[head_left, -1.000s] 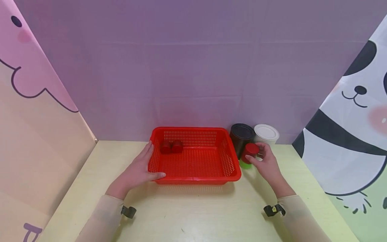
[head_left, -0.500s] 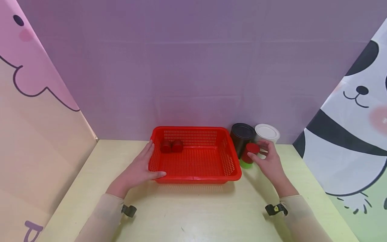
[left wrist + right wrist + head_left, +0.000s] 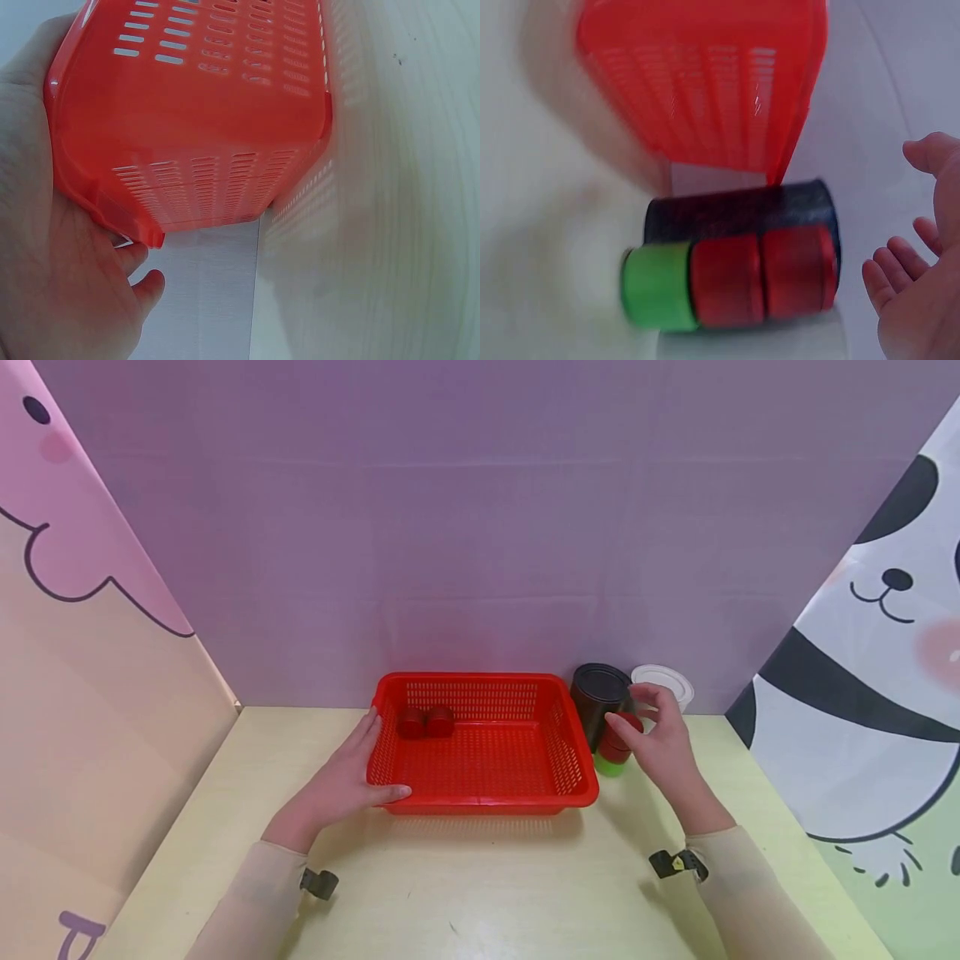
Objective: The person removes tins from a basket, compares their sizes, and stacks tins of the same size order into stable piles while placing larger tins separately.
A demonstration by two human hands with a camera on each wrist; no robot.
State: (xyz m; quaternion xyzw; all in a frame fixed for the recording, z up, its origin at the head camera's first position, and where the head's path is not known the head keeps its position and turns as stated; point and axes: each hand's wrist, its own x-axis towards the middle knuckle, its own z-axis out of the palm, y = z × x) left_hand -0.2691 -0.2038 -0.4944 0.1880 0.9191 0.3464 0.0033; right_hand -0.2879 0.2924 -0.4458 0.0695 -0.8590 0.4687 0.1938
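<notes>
My left hand [image 3: 337, 785] holds the left end of a red perforated plastic basket [image 3: 480, 802], thumb over the front rim and fingers along the left side. In the left wrist view, fingertips [image 3: 150, 289] curl beyond the rim. Two small red cans [image 3: 425, 723] are in the basket's back left corner. To the basket's right, a stack has a small green can [image 3: 658, 286] at the bottom, then a red can [image 3: 726, 281] and another red can [image 3: 799, 270] on top. My right hand [image 3: 660, 743] hovers beside the top can, apart from it, fingers and thumb spread.
A tall black can [image 3: 596, 697] stands right behind the stack, near the basket's right side. Next to it is a white lidded can [image 3: 666, 681], partly hidden by my right hand. A purple cloth wall [image 3: 480, 543] closes off the table's [image 3: 480, 893] back edge.
My right hand has let go of the top red can and risen slightly, its fingers opening wider. The can stays on the stack. My left hand and the basket have not moved.
</notes>
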